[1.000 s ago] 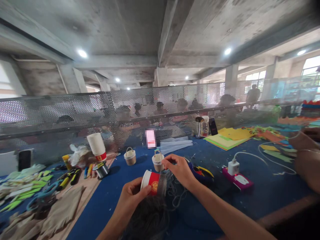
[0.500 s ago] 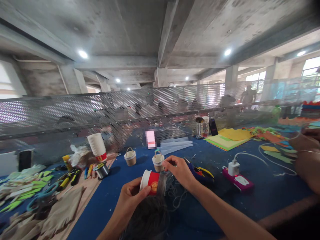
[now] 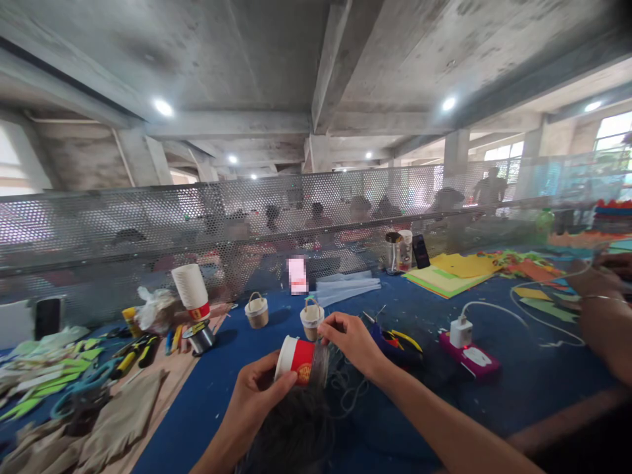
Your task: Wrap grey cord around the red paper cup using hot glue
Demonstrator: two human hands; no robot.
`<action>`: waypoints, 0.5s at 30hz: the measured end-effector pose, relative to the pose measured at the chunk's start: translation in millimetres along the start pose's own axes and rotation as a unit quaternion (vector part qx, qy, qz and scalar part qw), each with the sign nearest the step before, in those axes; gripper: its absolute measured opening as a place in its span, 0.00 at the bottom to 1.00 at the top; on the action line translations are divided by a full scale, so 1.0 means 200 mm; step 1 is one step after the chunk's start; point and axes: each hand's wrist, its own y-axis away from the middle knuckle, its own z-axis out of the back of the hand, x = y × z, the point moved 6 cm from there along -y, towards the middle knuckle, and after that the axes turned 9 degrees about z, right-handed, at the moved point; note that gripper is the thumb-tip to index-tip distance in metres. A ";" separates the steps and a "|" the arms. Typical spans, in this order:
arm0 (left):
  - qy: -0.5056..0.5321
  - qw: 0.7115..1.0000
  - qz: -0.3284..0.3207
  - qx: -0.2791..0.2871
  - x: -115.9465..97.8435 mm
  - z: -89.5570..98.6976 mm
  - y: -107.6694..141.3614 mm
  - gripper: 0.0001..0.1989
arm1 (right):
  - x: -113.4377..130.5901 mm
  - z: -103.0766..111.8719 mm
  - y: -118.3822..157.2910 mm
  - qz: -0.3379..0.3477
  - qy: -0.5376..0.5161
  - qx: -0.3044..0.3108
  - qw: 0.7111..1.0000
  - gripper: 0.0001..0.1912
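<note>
My left hand (image 3: 264, 388) grips a red and white paper cup (image 3: 299, 361), tipped on its side with the white rim to the left. Grey yarn (image 3: 320, 365) is wound around the cup's right end. Beside that end my right hand (image 3: 353, 339) pinches with thumb and forefinger, seemingly on the yarn strand, though the strand is hard to make out there. Loose grey yarn (image 3: 353, 388) trails below the right hand, and a dark grey heap of yarn (image 3: 293, 434) lies under the cup. Just behind stand two small handled cup baskets, one left (image 3: 257, 313) and one nearer (image 3: 311, 320).
At left are stacked paper cups (image 3: 190, 289), a wire spool (image 3: 199, 337), pliers (image 3: 148, 350), scissors (image 3: 83, 388) and cloth (image 3: 128, 408). To the right lie a yellow-handled tool (image 3: 405, 340), a purple power strip (image 3: 469, 355) and coloured paper (image 3: 454, 273). Another person's arm (image 3: 605, 316) reaches in at far right.
The cup has turned slightly in my left hand, its gold emblem sitting a little lower. My right hand has shifted slightly left and stays pinched beside the cup.
</note>
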 end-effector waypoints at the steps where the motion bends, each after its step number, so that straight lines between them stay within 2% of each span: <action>1: -0.005 1.000 -0.002 -0.001 0.00 0.00 0.00 0.16 | 0.00 0.00 0.00 -0.002 -0.002 0.001 1.000 0.11; 6: -0.045 0.999 -0.021 -0.013 0.00 0.01 -0.01 0.13 | 0.00 -0.01 0.00 -0.009 -0.015 0.006 1.000 0.11; 15: -0.067 0.997 -0.027 -0.019 -0.02 0.00 0.00 0.15 | 0.01 -0.01 0.00 -0.003 -0.025 0.010 1.000 0.10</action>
